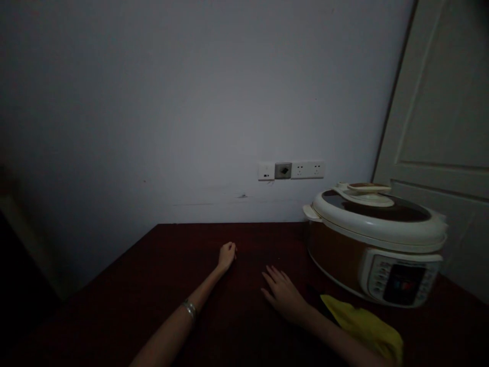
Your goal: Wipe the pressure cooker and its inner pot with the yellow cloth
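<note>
My left hand rests on the dark red table with its fingers curled into a loose fist; nothing shows sticking out of it. A silvery bracelet circles that wrist. Flat on the tabletop, my right hand has its fingers stretched and spread, holding nothing. Beside my right forearm lies a yellow cloth-like item with a dark edge, partly covered by the arm. The nearest large thing is an electric pressure cooker, brown and white, with its lid on, to the right of my right hand.
Behind the table rises a pale wall with a row of sockets and a grey plate. A light panelled door stands at the right, behind the cooker. The far left is in deep shadow.
</note>
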### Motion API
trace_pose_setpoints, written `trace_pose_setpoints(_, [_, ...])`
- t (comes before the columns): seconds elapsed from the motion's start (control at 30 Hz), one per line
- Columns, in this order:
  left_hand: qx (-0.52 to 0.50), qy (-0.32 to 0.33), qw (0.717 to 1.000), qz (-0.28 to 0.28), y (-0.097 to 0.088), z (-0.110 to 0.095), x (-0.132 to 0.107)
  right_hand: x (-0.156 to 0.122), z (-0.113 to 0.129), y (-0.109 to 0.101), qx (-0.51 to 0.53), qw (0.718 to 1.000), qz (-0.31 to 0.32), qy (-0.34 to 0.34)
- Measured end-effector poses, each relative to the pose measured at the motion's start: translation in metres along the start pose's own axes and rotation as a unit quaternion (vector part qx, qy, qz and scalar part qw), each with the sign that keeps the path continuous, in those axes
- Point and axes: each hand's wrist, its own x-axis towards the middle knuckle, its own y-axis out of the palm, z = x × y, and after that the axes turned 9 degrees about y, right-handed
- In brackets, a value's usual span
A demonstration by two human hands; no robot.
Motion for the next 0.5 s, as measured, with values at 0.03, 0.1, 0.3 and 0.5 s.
trace_pose_setpoints(0.03, [0.002,0.009,1.0,-0.001,0.001,0.002,0.0,-0.001,-0.001,0.007,0.004,1.0,-0.008,-0.001])
trace_pose_setpoints(0.1, [0.004,0.022,1.0,-0.001,0.001,0.006,0.0,-0.002,-0.004,0.017,0.011,1.0,-0.025,-0.008])
trace_pose_setpoints(0.3, [0.002,0.041,0.999,0.009,0.003,0.014,-0.003,-0.001,-0.006,0.022,0.001,1.0,-0.023,-0.013])
trace_pose_setpoints(0.5, [-0.002,0.045,0.999,0.023,0.001,0.013,-0.006,-0.003,-0.007,0.024,0.016,0.999,-0.045,-0.021])
